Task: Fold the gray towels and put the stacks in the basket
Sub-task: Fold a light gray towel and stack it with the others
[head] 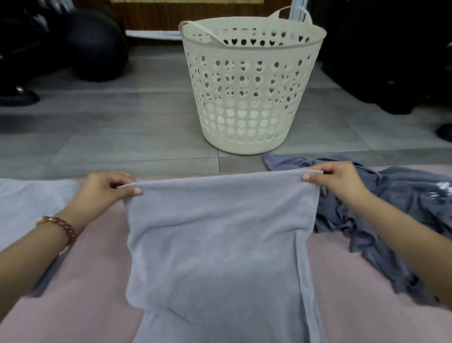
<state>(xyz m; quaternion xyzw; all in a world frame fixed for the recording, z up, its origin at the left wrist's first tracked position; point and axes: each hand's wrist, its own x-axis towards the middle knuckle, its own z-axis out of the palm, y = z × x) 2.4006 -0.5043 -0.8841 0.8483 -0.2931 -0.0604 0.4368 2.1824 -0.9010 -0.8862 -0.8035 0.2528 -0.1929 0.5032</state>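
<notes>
Currently both hands hold up one light gray terry towel (221, 253) by its far edge. The left hand (103, 191) pinches the left corner of that edge, thumb on the near face of the cloth and curled fingers over the top. The right hand (335, 179) pinches the right corner in the same way. The edge is stretched nearly straight between them, and the rest of the towel hangs down towards the camera, where it runs out of the bottom of the view. A seam or folded border runs down its right side.

A folded pale gray towel (18, 214) lies flat on the pink plush cover (76, 321), just beyond the left forearm and apart from the held towel. To the right, a crumpled dark gray cloth (419, 209) lies on the same cover, under and beside the right forearm, and its near edge touches the right side of the held towel. A reddish-brown chain bracelet (63, 226) circles the left wrist.

Beyond the cover, a cream plastic basket (253, 92) with heart-shaped holes and two loop handles stands upright on the gray tiled floor (105, 121). It sits well apart from both hands, past the towel's raised edge and a little to the right. Its inside cannot be seen well enough to tell its contents.
</notes>
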